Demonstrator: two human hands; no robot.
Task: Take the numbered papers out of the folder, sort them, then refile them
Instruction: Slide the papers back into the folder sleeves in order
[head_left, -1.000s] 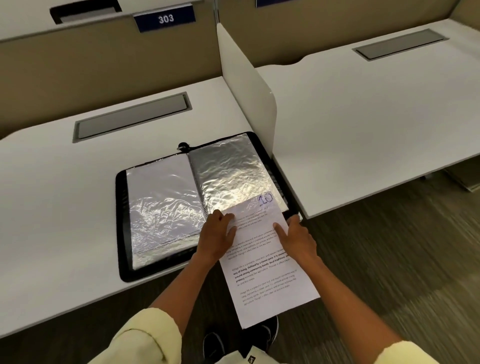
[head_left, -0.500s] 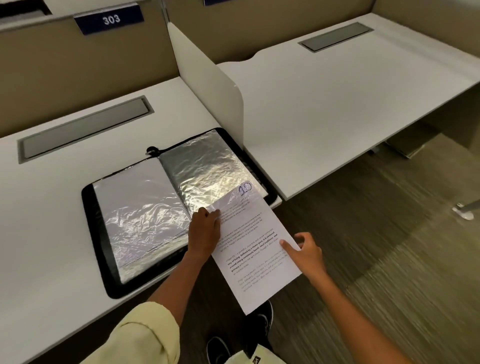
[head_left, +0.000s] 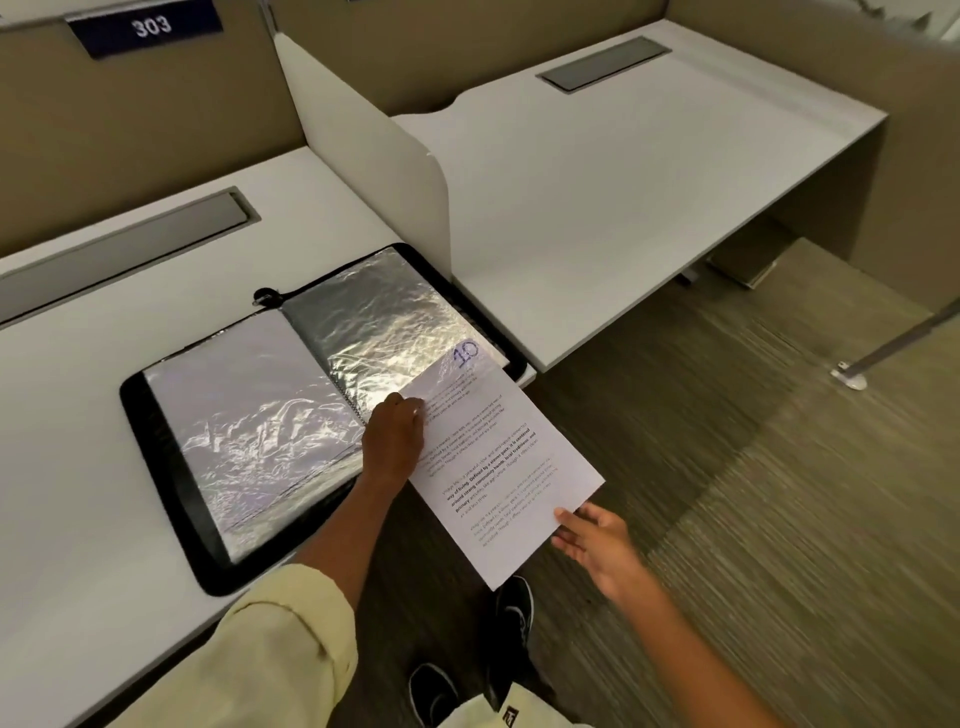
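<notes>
One paper (head_left: 498, 467), both hands gripping; one folder (head_left: 171, 467).

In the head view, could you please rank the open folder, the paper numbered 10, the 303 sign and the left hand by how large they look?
1. Open folder, clearly the largest.
2. Paper numbered 10.
3. The 303 sign and the left hand look much alike; the sign is farther from the camera and cut off by the frame's top edge, so I would not rank them.

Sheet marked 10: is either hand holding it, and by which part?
The right hand holds the sheet marked 10 at its near right corner. The left hand grips its left edge beside the open folder.
</notes>
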